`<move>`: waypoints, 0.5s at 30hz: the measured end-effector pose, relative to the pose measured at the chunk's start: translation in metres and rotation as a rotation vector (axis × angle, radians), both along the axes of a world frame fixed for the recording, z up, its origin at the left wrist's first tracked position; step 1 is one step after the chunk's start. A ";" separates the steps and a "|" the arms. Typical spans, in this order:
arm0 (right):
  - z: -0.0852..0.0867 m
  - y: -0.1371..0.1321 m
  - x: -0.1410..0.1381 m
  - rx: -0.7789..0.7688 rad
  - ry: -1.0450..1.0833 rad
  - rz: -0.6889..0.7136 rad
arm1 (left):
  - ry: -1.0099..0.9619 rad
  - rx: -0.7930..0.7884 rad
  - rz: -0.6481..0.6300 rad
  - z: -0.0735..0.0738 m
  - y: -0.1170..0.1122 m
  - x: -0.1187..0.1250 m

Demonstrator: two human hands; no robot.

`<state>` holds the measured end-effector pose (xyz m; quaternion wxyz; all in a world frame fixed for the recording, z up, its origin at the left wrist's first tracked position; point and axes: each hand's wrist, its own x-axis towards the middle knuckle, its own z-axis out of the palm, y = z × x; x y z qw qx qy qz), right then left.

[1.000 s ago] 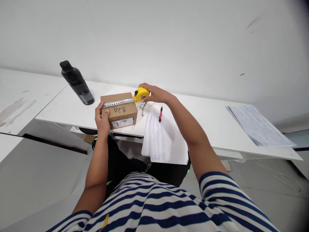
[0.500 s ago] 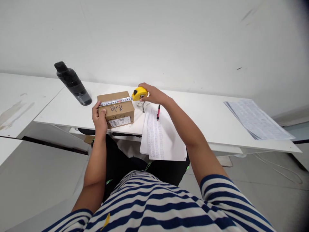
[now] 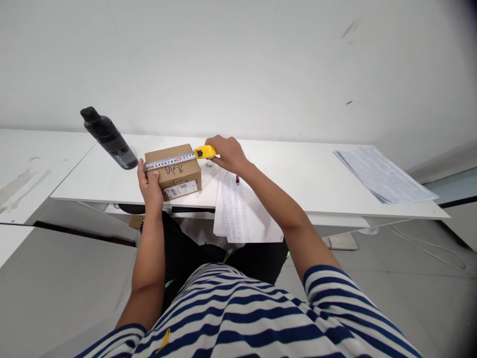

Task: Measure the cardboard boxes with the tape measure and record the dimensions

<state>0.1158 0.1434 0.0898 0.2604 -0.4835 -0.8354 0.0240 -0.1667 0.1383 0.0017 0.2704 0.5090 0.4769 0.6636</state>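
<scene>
A small cardboard box [image 3: 191, 171], with black handwriting and a white label, sits at the table's front edge. My left hand [image 3: 151, 190] grips its left end, thumb on the near face and fingers at the far corner by the tape's tip. Across the top of the box runs the metal blade [image 3: 169, 162] of a yellow tape measure [image 3: 205, 151]. The case is in my right hand [image 3: 229, 152], just beyond the box's right end, its side with a black part turned up. My left fingertips partly hide the blade's end.
A black bottle [image 3: 110, 142] stands behind the box on the left. Printed sheets [image 3: 257, 221] hang over the front edge, with a red and black pen [image 3: 237, 180] partly behind my right arm. More papers [image 3: 383, 174] lie at the right of the white table [image 3: 305, 174].
The tape measure's case has rolled over in my right hand, and the hand has come over the top of it. The view has shifted slightly. My left hand still holds the box.
</scene>
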 end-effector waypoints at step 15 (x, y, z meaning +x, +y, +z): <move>-0.065 -0.082 0.074 0.051 0.807 -0.461 | 0.111 0.267 -0.058 -0.005 -0.062 0.094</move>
